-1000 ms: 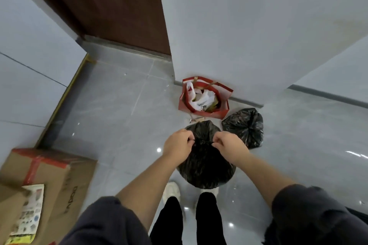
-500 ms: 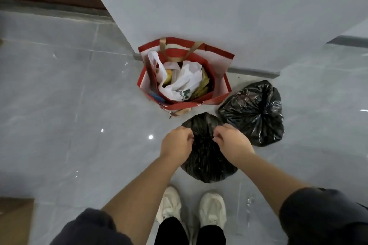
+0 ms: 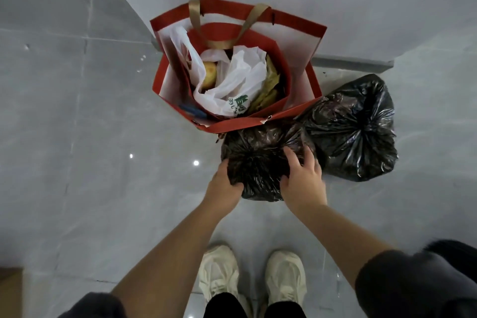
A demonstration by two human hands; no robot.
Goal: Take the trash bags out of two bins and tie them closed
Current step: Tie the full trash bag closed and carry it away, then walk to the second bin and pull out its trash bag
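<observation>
Two black trash bags lie on the grey tiled floor. The nearer black bag sits in front of my feet, its gathered top facing up. My left hand cups its left side and my right hand lies on its right side with the fingers spread over the plastic. The second black bag rests just to the right, touching the first, with its top gathered to a closed point.
A red and white paper shopping bag full of white plastic bags and scraps stands against the wall corner, just behind the black bags. My white shoes are below. A cardboard box corner shows at the lower left.
Both hands have let go of the bag's top and moved down onto its sides. The bag now sits lower, close to the red bag, and my head has bent nearer.
</observation>
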